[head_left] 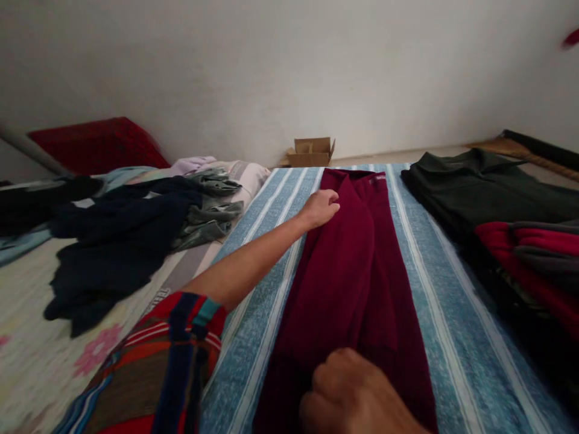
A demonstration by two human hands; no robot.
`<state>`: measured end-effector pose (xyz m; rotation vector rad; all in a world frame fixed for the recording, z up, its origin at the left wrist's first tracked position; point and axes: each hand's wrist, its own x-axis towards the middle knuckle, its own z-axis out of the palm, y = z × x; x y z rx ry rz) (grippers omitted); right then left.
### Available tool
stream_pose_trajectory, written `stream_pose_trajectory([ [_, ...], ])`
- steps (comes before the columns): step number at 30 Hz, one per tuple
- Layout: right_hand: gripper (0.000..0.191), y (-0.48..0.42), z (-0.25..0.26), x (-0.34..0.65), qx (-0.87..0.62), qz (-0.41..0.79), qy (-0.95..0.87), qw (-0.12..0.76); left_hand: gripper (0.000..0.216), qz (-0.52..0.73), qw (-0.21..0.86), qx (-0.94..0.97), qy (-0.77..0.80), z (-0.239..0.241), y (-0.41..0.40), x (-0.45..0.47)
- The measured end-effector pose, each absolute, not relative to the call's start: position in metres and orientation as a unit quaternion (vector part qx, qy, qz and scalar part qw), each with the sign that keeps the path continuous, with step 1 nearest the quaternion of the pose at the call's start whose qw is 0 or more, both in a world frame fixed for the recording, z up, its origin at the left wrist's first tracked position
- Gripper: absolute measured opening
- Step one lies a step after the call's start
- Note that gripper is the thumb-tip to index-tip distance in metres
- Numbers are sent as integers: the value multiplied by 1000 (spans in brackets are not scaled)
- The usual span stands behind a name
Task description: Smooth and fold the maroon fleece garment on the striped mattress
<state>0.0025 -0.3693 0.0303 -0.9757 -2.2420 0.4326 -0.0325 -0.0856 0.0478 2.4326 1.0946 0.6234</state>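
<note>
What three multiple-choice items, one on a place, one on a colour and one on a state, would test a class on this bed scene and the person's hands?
1. Where does the cardboard box stand?
A. on the floor by the wall
B. on the striped blanket
C. on the dark clothes pile

2. What colour is the garment under both hands?
A. navy
B. maroon
C. grey

3. How does the left hand meet the garment?
A. it hovers well above it
B. its fingers grip the folded edge near the collar
C. it lies flat on the blanket beside it

Answers: 1 A, the box sits beyond the bed's far end against the wall. 2 B, the cloth is deep red. 3 B, the fingers curl on the fold, while the right hand holds the near end.
</note>
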Motion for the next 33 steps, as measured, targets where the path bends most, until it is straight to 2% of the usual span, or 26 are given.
stream_pose_trajectory([
  [4, 21, -336, 49, 54, -544, 209, -753, 306, 26, 216, 183, 892, 354, 49, -178, -86],
  [8, 16, -295, 39, 97, -662, 230, -651, 294, 28, 232, 184, 880, 371, 43, -254, -128],
  [12, 24, -255, 17, 113, -721, 272, -535, 347, 32, 242, 203, 843, 435, 37, -292, -152],
  [15, 21, -229, 12, 115, -746, 313, -467, 358, 34, 244, 219, 821, 466, 34, -299, -158],
  [19, 18, -206, 11, 114, -749, 330, -433, 378, 36, 244, 243, 809, 477, 33, -288, -158],
  [23, 30, -195, 5, 111, -732, 383, -376, 420, 35, 257, 286, 785, 485, 37, -250, -148],
  [28, 50, -184, -6, 115, -690, 441, -305, 485, 17, 252, 303, 777, 491, 41, -167, -107],
  [33, 49, -173, -14, 123, -655, 455, -291, 528, 8, 255, 305, 726, 562, 35, -80, -43],
])
